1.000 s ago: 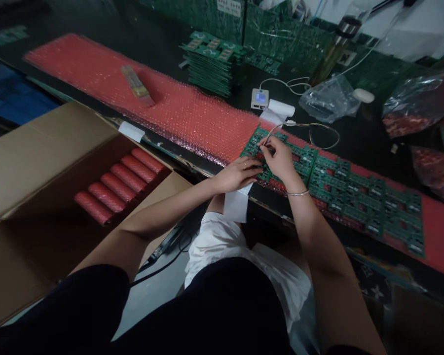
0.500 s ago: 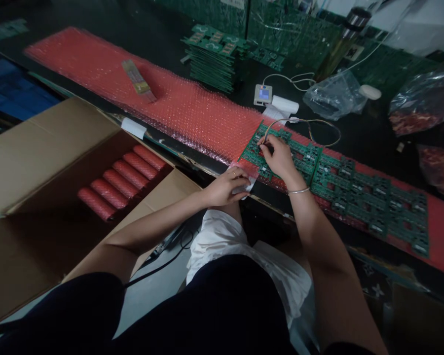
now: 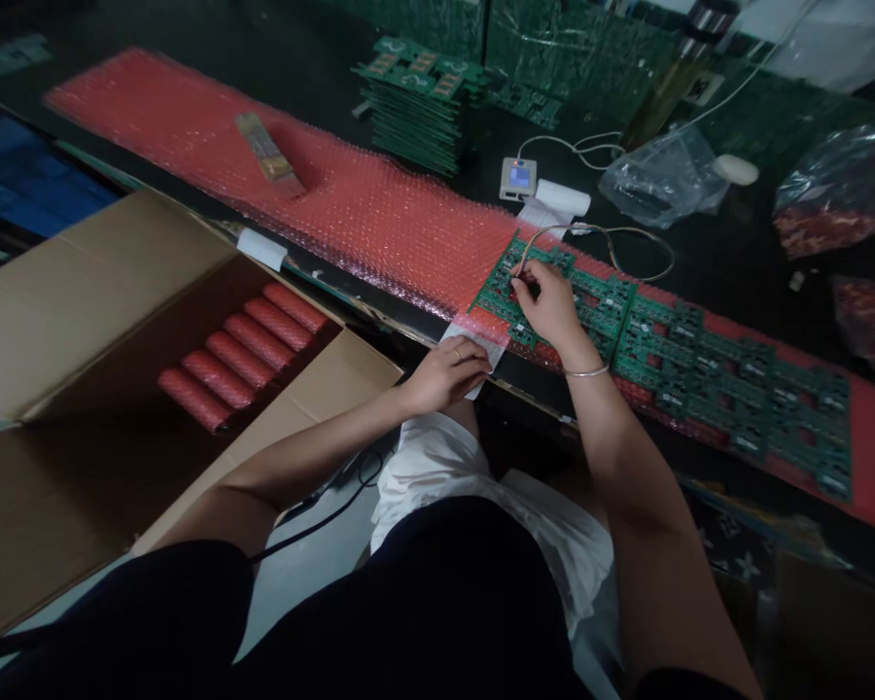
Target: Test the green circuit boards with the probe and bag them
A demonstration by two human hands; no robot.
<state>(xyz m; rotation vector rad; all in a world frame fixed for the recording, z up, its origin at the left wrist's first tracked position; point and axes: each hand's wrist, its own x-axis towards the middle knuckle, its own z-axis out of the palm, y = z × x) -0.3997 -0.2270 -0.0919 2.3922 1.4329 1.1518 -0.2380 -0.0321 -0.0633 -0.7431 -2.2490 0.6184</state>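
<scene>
The right hand (image 3: 554,303) is over the left end of the nearer green circuit board panel (image 3: 602,309), its thumb and forefinger pinched together around the end of a thin, multi-coloured cable (image 3: 546,230). The panel lies flat directly beneath these fingers, with most of its length stretching out to their right; whether the cable's tip touches it cannot be told, as the fingertips cover that spot. From the pinch the cable rises, bends right past a white connector and runs into a loop on the table (image 3: 211,58) behind the panel. The left hand (image 3: 446,375) is at the table's front edge, below the panel's left corner and clear of it; its fingers are half curled against a pale strip (image 3: 487,340), and whether they grip it cannot be told. A second circuit board panel (image 3: 736,379) lies in line with the first, to its right, both on red bubble wrap (image 3: 379,233). Behind the wrap are a stack of boards (image 3: 415,126) and a small white device (image 3: 517,179) with a lit screen, a white roll (image 3: 563,198) just beside it.
</scene>
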